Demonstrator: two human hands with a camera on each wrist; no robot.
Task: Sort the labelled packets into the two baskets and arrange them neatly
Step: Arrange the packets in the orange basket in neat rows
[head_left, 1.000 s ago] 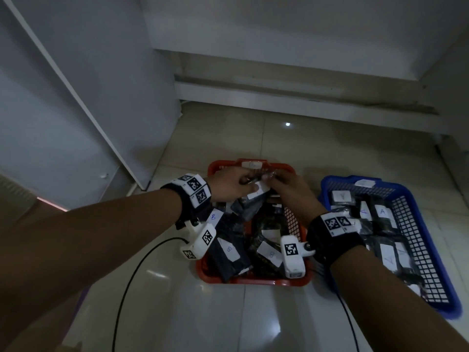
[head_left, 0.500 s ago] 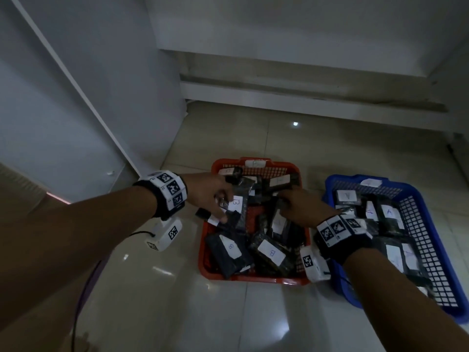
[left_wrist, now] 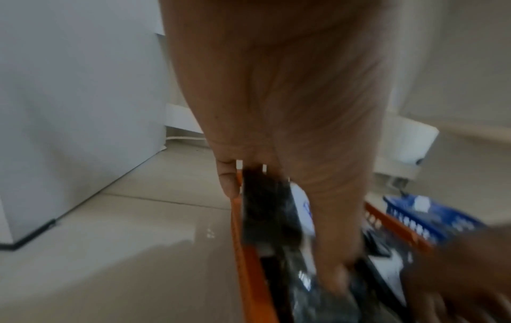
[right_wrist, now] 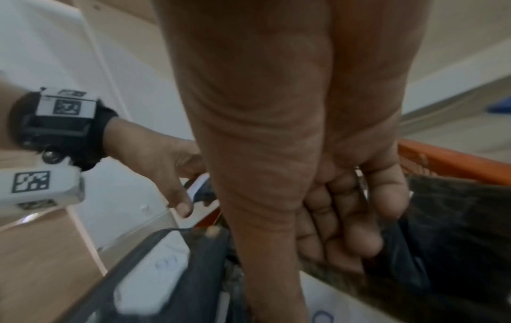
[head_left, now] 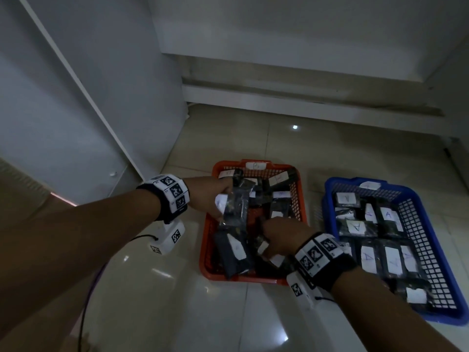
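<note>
A red basket [head_left: 205,240] in the middle of the floor holds a jumble of dark packets with white labels [head_left: 234,250]. To its right, a blue basket [head_left: 429,252] holds packets labelled A [head_left: 368,257] laid in rows. My left hand [head_left: 223,207] grips a small bundle of dark packets [head_left: 237,207] upright over the red basket's left side; the bundle [left_wrist: 262,207] shows blurred in the left wrist view. My right hand [head_left: 269,232] is down in the red basket's front half. Its fingers [right_wrist: 345,218] curl round a dark packet [right_wrist: 448,218].
A white cabinet panel [head_left: 88,110] stands to the left and a white wall ledge [head_left: 304,97] runs along the back. A black cable [head_left: 85,301] trails over the glossy floor tiles [head_left: 165,288] by my left arm.
Both hands have left the far end of the red basket. The left hand now holds a bundle of packets at the left side, and the right hand has come back to the front half.
</note>
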